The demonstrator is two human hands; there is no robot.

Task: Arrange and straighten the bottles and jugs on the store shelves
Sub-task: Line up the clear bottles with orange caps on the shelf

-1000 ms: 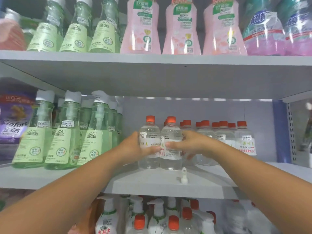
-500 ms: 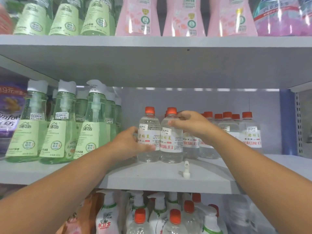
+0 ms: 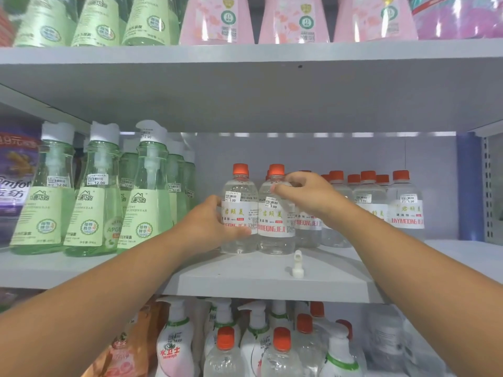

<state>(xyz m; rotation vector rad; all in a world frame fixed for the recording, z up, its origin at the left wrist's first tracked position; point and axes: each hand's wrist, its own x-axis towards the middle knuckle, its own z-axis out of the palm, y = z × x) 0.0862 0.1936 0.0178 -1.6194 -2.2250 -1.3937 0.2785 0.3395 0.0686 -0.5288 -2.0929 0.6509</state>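
Note:
Several clear bottles with orange caps stand on the middle shelf (image 3: 258,278). My left hand (image 3: 211,223) grips the lower body of the front left clear bottle (image 3: 239,194), thumb across its white label. Beside it stands a second clear bottle (image 3: 275,229), touching the first. My right hand (image 3: 307,195) curls its fingers round the shoulder of this second bottle, just below the cap. More clear bottles (image 3: 405,210) line up behind and to the right, partly hidden by my right wrist.
Green pump bottles (image 3: 95,202) fill the shelf's left side. A small white loose nozzle (image 3: 297,263) stands near the shelf's front edge. Pink and green bottles sit on the shelf above (image 3: 291,20); pump and orange-capped bottles (image 3: 226,346) crowd the shelf below.
My right hand rose from the second bottle's label to its shoulder. My left hand stayed on the first bottle. The view tilted slightly downward.

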